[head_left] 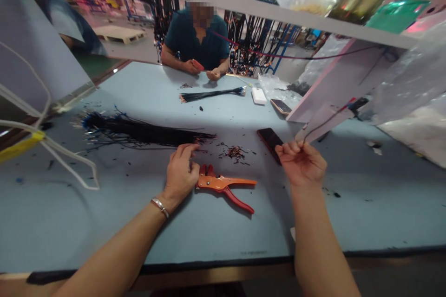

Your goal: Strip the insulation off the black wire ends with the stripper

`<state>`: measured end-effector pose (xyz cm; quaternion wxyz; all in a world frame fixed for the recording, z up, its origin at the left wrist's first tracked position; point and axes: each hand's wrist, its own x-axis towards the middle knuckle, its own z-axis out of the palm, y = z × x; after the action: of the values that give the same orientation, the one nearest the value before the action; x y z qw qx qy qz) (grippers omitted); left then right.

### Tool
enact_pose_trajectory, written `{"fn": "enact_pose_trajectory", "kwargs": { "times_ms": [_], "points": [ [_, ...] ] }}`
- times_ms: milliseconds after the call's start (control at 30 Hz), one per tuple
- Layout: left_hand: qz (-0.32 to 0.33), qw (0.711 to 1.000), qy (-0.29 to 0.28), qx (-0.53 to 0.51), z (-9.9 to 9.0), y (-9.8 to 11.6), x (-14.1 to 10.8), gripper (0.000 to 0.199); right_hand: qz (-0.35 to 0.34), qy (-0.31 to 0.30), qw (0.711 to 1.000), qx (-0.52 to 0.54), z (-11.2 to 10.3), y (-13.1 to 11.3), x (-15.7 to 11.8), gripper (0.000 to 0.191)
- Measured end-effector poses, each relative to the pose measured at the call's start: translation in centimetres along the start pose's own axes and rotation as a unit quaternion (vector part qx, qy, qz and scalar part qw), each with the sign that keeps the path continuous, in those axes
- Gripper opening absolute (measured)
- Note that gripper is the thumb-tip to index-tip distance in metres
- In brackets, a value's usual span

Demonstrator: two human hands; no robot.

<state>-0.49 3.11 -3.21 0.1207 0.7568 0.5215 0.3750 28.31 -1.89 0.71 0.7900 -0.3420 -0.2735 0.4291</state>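
Observation:
My left hand rests on the table with its fingers bent and the thumb apart from them. Its fingertips are by the copper-coloured end of a thick bundle of black wires. Beside the thumb lies an orange and red wire stripper, its handles spread to the right. My right hand is raised and pinches a thin dark wire, which slants up to the right and shows red near its far end. Between the hands is a small pile of copper-coloured bits.
A dark phone lies beside my right hand. Across the table, a person holds a red tool near a smaller wire bundle. A white box and another phone lie nearby. White cables loop at left.

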Motion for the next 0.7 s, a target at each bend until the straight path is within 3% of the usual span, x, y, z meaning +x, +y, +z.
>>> {"fn": "enact_pose_trajectory", "kwargs": {
  "times_ms": [167, 233, 267, 300, 333, 367, 467, 567, 700],
  "points": [
    [0.003, 1.0, 0.003, 0.001, 0.1, -0.1, 0.0, 0.044, -0.107, -0.015, 0.993, 0.048, 0.0, -1.0, -0.5, 0.015],
    [0.0, 1.0, -0.001, 0.001, 0.1, -0.1, 0.0, 0.044, -0.123, -0.005, 0.992, -0.003, 0.0, -0.7, -0.4, 0.018],
    [-0.001, 1.0, -0.002, 0.0, 0.1, -0.1, 0.1, 0.044, -0.119, 0.008, 0.99, -0.08, 0.1, -0.3, -0.2, 0.021],
    [-0.002, 1.0, -0.001, -0.002, 0.1, -0.1, 0.1, 0.044, -0.109, 0.024, 0.979, -0.172, 0.1, 0.3, 0.0, 0.023],
    [-0.004, 1.0, 0.0, -0.004, 0.1, -0.1, 0.1, 0.043, -0.093, 0.046, 0.948, -0.3, 0.1, 0.9, 0.2, 0.025],
    [-0.005, 1.0, 0.0, -0.006, 0.1, -0.1, 0.2, 0.043, -0.068, 0.069, 0.888, -0.45, 0.1, 1.6, 0.4, 0.027],
    [-0.009, 1.0, 0.003, -0.008, 0.1, -0.1, 0.2, 0.043, -0.046, 0.091, 0.823, -0.56, -0.2, 3.3, 0.6, 0.021],
    [-0.002, 1.0, 0.002, -0.005, 0.0, -0.1, 0.2, 0.043, -0.053, 0.086, 0.797, -0.595, -0.6, 3.9, 0.4, 0.02],
    [-0.012, 1.0, 0.001, -0.015, 0.0, -0.2, 0.2, 0.043, -0.074, 0.074, 0.786, -0.609, -1.0, 3.9, 0.2, 0.032]
  ]
}}
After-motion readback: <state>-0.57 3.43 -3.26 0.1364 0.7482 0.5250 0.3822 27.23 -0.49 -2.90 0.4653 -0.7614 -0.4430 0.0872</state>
